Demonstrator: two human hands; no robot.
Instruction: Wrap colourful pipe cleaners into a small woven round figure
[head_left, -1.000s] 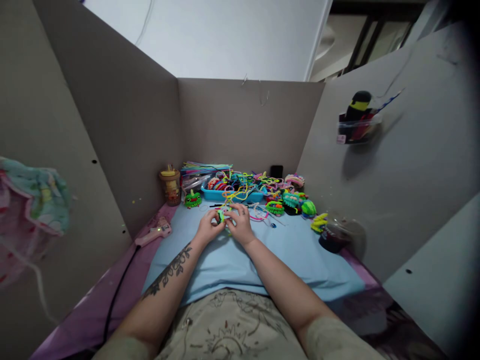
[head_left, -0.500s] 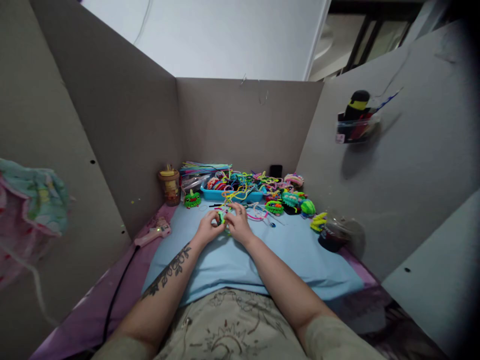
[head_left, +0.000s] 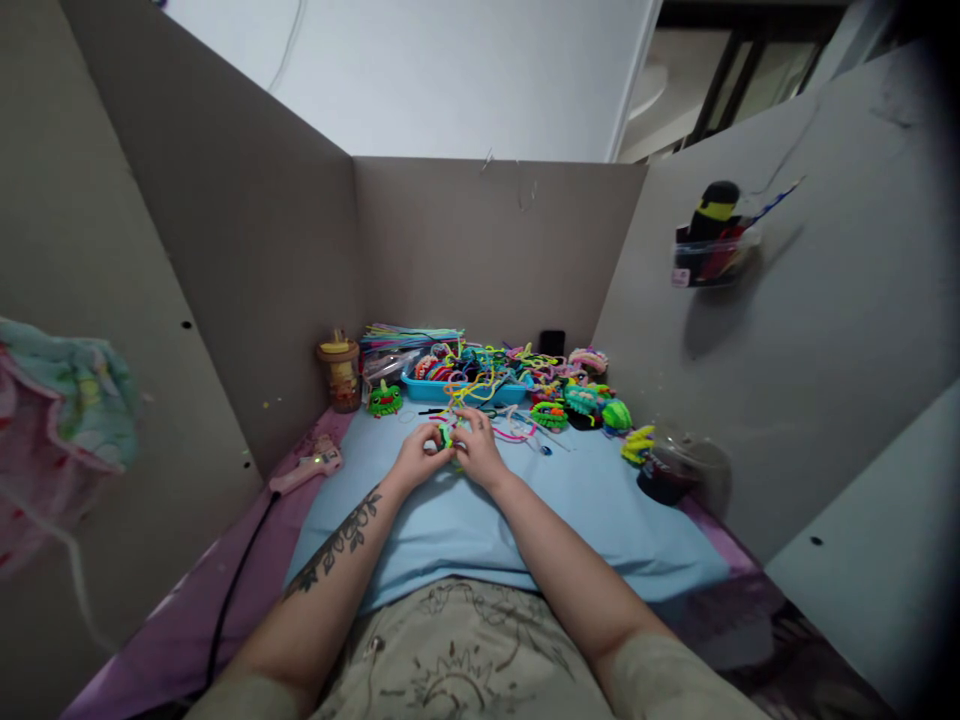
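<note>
Between my two hands is a small green pipe-cleaner piece (head_left: 445,436), mostly covered by the fingers. My left hand (head_left: 420,453) pinches it from the left, thumb and fingers closed. From the other side my right hand (head_left: 477,447) grips the same piece, its fingers bent over the top. Just beyond the fingertips, yellow and orange pipe cleaners (head_left: 480,385) trail down from a blue tray (head_left: 427,391) heaped with coloured ones. A pink pipe cleaner (head_left: 517,436) lies on the light blue cloth (head_left: 555,510) right of my hands.
A green frog-like figure (head_left: 385,399) sits left of the tray; several fuzzy figures (head_left: 550,415) stand to its right. At left are a pink glue gun (head_left: 307,468) with a black cord and a lidded cup (head_left: 340,375). A dark tub (head_left: 666,472) stands by the right panel.
The green piece has turned slightly between my fingers, and a little more of it shows. Both hands stay in nearly the same place.
</note>
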